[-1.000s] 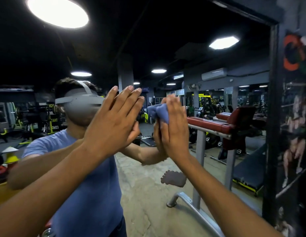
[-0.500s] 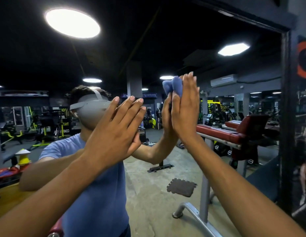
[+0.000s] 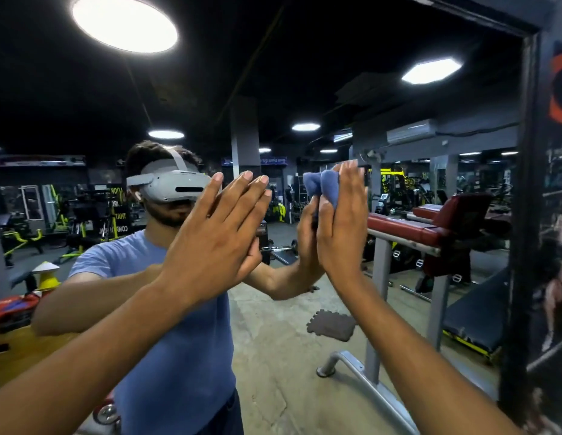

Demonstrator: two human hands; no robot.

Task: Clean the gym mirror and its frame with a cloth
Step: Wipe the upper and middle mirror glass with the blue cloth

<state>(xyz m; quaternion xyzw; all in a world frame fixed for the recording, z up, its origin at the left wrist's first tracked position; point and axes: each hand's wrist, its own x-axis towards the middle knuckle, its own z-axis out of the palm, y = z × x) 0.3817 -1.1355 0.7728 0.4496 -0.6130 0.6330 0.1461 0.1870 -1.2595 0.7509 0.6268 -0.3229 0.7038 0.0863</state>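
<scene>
A large gym mirror (image 3: 304, 73) fills the view, with its dark frame (image 3: 524, 215) running down the right side. My left hand (image 3: 217, 233) lies flat against the glass, fingers straight and together. My right hand (image 3: 342, 224) presses a bunched blue cloth (image 3: 320, 183) against the glass with straight fingers, at about head height. The cloth bulges out to the left of my fingers. Both hands meet their own reflections in the mirror.
A poster wall (image 3: 558, 246) stands right of the frame. The mirror reflects a person in a blue shirt wearing a headset, a red padded bench (image 3: 411, 227) on a grey stand, a dark floor mat (image 3: 331, 324) and yellow gym machines.
My right hand with the cloth went up the glass, then came back down a little. My left hand stayed flat on the mirror.
</scene>
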